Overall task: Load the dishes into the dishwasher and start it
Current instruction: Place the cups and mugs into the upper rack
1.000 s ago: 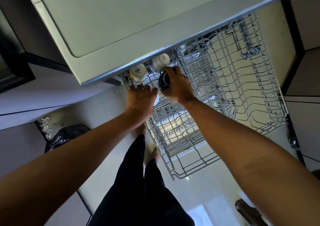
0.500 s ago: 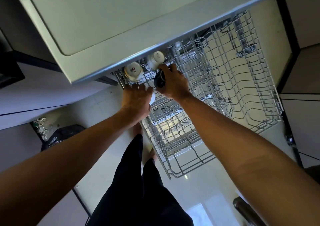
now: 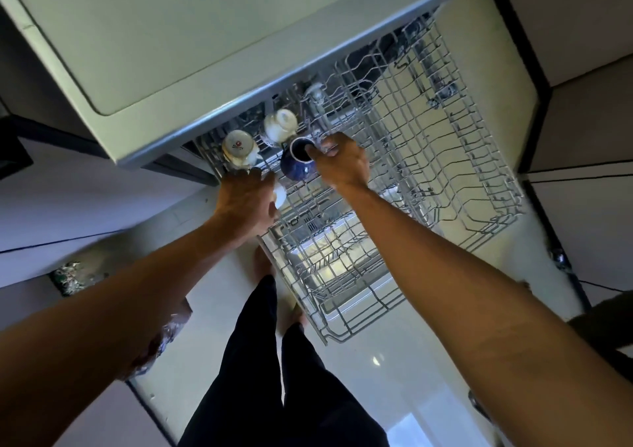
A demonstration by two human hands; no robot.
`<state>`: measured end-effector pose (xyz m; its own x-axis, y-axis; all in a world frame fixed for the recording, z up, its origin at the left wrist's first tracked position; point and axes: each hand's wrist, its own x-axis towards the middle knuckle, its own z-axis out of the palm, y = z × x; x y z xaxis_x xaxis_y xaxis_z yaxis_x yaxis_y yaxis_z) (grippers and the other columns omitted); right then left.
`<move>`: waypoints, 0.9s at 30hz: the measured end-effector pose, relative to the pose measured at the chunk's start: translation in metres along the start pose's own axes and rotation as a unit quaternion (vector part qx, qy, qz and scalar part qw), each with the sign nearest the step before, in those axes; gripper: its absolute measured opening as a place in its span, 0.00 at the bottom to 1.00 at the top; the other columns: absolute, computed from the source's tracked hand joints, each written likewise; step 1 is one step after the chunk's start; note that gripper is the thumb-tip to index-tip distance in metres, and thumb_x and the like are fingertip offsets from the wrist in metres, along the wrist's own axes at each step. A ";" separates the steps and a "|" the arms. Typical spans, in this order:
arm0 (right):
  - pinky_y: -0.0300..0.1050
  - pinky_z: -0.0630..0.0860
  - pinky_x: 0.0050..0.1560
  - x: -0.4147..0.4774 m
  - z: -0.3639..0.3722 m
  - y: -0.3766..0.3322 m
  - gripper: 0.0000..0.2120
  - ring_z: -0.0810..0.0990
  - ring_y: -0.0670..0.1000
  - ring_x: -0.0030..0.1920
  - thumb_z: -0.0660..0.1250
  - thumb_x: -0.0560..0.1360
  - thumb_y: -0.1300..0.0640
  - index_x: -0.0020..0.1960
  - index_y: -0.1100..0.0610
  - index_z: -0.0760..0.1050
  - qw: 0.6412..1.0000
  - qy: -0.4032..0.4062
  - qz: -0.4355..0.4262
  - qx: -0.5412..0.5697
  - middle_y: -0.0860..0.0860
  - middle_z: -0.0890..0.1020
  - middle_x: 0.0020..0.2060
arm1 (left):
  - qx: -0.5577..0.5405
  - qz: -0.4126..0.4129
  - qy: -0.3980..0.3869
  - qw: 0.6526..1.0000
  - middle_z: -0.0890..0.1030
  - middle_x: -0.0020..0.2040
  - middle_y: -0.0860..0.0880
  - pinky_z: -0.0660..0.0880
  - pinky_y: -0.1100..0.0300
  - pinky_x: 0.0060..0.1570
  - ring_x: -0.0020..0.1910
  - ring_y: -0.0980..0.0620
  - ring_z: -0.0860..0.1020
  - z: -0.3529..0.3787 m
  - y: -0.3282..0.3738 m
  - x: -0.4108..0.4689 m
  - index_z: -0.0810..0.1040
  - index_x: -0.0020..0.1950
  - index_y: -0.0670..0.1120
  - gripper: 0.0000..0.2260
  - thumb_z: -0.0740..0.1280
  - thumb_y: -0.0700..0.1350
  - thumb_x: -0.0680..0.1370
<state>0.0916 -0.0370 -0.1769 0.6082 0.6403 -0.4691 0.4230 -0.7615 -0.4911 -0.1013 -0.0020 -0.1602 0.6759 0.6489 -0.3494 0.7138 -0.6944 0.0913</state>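
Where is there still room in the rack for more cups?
The crowded spot is the rack's back left corner: two white cups sit there, the right hand holds a blue cup beside them, and the left hand grips something white. Right of the right hand, and forward toward the front rim, the wires look bare.

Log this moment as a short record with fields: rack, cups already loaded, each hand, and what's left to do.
rack: wire dishwasher rack pulled out under the counter, mostly bare
cups loaded: two white cups at the rack's far left corner
right hand: right hand grips the blue cup by its rim, opening facing the camera
left hand: left hand closed on a white item, mostly hidden
left to do: blue cup not yet released; rack not yet pushed in
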 end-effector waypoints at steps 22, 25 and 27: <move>0.50 0.80 0.47 -0.166 -0.052 -0.093 0.05 0.83 0.56 0.47 0.67 0.73 0.50 0.46 0.49 0.81 0.964 -0.016 -0.257 -0.059 0.50 0.85 0.44 | -0.305 -0.242 0.140 0.910 0.83 0.51 0.44 0.76 0.51 0.51 0.50 0.43 0.81 -0.062 -0.125 -0.242 0.81 0.56 0.44 0.12 0.72 0.48 0.76; 0.49 0.79 0.47 -0.202 -0.023 -0.147 0.05 0.83 0.56 0.48 0.67 0.72 0.51 0.45 0.49 0.81 0.939 -0.040 -0.330 -0.091 0.50 0.86 0.43 | -0.296 -0.290 0.179 0.892 0.83 0.51 0.43 0.75 0.51 0.51 0.51 0.42 0.81 -0.068 -0.168 -0.295 0.81 0.56 0.43 0.11 0.72 0.45 0.76; 0.48 0.79 0.48 -0.224 -0.001 -0.183 0.05 0.83 0.55 0.48 0.68 0.73 0.49 0.46 0.48 0.81 0.916 -0.056 -0.382 -0.112 0.49 0.86 0.43 | -0.286 -0.322 0.208 0.878 0.83 0.52 0.43 0.75 0.49 0.52 0.52 0.42 0.81 -0.069 -0.198 -0.322 0.82 0.56 0.43 0.10 0.72 0.45 0.76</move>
<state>-0.1216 -0.0416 0.0185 0.0094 0.9915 -0.1299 0.8305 -0.0801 -0.5512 -0.4474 -0.0515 -0.0013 0.0215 0.9899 -0.1399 0.8674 0.0511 0.4949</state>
